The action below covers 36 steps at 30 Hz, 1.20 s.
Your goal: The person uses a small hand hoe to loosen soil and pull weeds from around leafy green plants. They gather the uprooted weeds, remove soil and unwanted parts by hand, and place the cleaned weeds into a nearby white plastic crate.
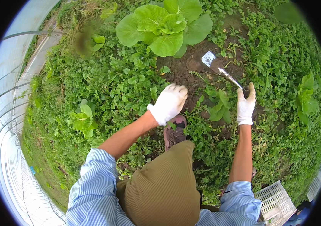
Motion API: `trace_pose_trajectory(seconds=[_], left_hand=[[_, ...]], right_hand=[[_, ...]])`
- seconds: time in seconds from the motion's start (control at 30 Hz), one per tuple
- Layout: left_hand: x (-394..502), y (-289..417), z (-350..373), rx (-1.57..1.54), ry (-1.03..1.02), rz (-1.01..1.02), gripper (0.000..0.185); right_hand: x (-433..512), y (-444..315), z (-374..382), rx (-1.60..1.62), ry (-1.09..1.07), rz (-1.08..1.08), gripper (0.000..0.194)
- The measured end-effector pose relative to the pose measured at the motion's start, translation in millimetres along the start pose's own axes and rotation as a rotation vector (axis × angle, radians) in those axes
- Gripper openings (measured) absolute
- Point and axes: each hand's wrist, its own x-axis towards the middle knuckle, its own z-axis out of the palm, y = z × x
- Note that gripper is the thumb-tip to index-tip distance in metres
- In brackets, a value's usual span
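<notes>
My left hand [171,100], in a white glove, hovers low over the weeds and the edge of a bare soil patch [188,70], its fingers curled down; whether they hold anything is hidden. To the right, my gloved right hand [246,99] grips a small hand tool [229,76] by its handle, whose round end shows between thumb and fingers. A flat metal blade [208,59], smeared with soil, lies at the tool's far end over the soil. Beyond the patch grows a large leafy green plant [163,26].
Low weeds [126,73] surround my shoe [175,131]. Smaller leafy plants stand at left [84,120], near my right hand [219,108] and far right [307,99]. A white plastic crate [276,202] sits lower right. A greenhouse's film wall and hoops [5,99] curve along the left.
</notes>
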Motion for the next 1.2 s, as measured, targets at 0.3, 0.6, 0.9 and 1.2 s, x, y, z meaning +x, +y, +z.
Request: trace_pose_trajectory(seconds=[0.3,0.6,0.9,1.2], left_hand=[[29,-113,-8,0.975,-0.511,-0.169,0.029],[-6,-148,-18,0.976,-0.354,-0.122,0.008],[-20,-162,-18,0.955,-0.288,-0.117,0.011],[-26,-156,-17,0.981,-0.346,-0.139,0.010]], right_hand=[[19,-43,-9,-0.060,-0.289,-0.028,0.038],[-46,-112,20,0.112,-0.620,-0.431,0.021],[-61,-102,116,0.016,-0.655,-0.650,0.022],[-62,-88,141,0.062,-0.697,-0.745,0.024]])
